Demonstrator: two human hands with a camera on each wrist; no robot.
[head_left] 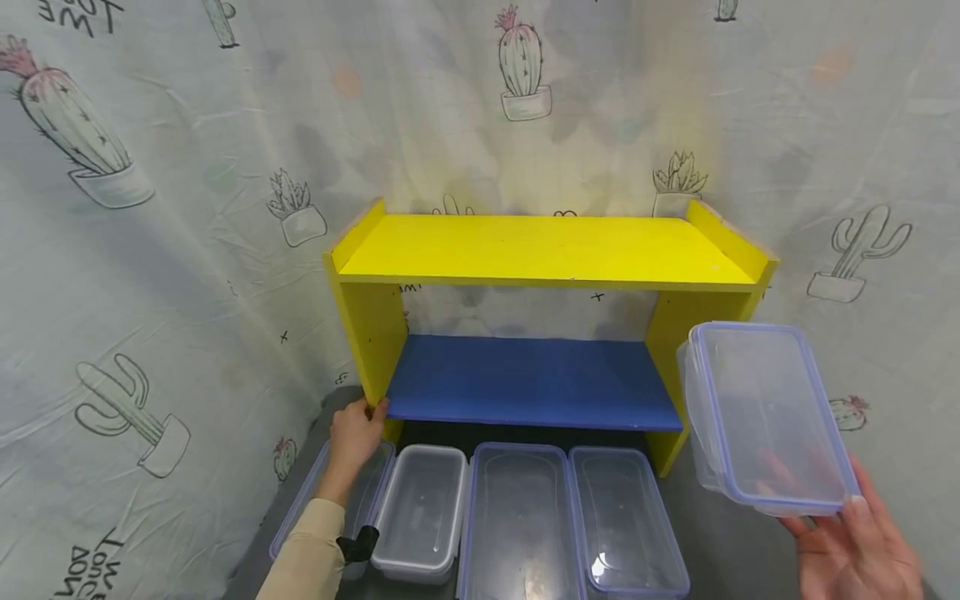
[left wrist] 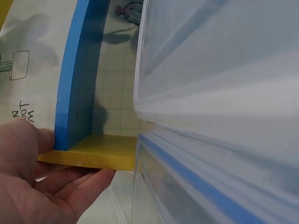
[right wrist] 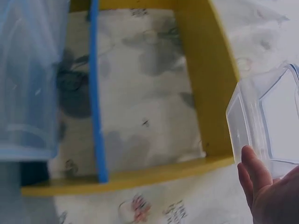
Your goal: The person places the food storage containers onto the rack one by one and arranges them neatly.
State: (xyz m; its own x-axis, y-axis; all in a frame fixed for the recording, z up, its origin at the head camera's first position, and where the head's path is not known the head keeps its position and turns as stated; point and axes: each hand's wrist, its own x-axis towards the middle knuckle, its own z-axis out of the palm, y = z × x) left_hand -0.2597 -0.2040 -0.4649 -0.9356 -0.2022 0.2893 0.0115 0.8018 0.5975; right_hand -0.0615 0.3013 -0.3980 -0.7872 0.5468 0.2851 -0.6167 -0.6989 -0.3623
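Note:
A small shelf unit has a yellow top board (head_left: pixel 540 246), yellow side panels and a blue lower board (head_left: pixel 532 379). My left hand (head_left: pixel 356 442) grips the front edge of its left side panel, low down beside the blue board. In the left wrist view the thumb lies inside the yellow panel (left wrist: pixel 100 151), with the fingers outside it. Off the unit's right side, my right hand (head_left: pixel 855 542) holds a clear plastic food container (head_left: pixel 772 417) with a blue-edged lid. It is raised and tilted, the thumb and fingers at its lower corner.
Several lidded clear containers lie in a row on the dark grey surface before the shelf, among them a pale-rimmed one (head_left: pixel 423 508), a large blue-rimmed one (head_left: pixel 521 525) and another on the right (head_left: pixel 630 517). A cactus-print curtain (head_left: pixel 480 108) hangs behind.

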